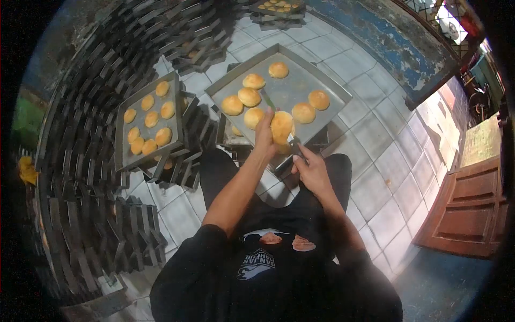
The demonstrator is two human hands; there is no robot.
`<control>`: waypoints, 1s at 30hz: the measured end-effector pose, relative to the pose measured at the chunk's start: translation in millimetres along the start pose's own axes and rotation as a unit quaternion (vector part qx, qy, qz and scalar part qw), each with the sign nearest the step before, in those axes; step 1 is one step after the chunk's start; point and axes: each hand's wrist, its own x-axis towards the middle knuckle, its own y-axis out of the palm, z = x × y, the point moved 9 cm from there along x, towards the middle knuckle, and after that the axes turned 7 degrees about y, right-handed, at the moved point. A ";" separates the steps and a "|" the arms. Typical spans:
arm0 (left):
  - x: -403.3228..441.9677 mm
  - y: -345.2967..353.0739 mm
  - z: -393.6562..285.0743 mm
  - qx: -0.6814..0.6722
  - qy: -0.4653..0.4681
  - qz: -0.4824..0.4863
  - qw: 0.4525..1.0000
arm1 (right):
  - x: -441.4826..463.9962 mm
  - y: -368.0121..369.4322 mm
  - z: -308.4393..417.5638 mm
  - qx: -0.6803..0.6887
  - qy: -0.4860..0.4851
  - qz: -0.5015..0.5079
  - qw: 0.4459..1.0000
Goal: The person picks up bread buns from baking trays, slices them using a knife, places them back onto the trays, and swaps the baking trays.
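A round golden bun (281,126) is held above the near part of a metal baking tray (300,75), with my left hand (265,134) closed on its left side. My right hand (313,173) grips a black-handled knife (295,144) whose pale metal end meets the bun's right edge; how deep it goes is hidden. Just beyond my left fingers shows a thin strip, partly green (268,99); I cannot tell whether the hand holds it. Several other buns (249,96) rest on the tray to the left, and more buns (304,112) to the right.
On the left, a second tray of buns (151,119) sits on a stack. Many dark metal trays (102,129) are piled along that side. Another tray with buns (278,7) stands far off. White tiles (370,129) cover the floor; a wooden door (466,209) is at right.
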 end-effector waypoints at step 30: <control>54.1 -8.0 -24.0 0.140 0.113 -0.145 0.973 | 8.0 6.0 -53.6 0.010 0.048 0.027 0.998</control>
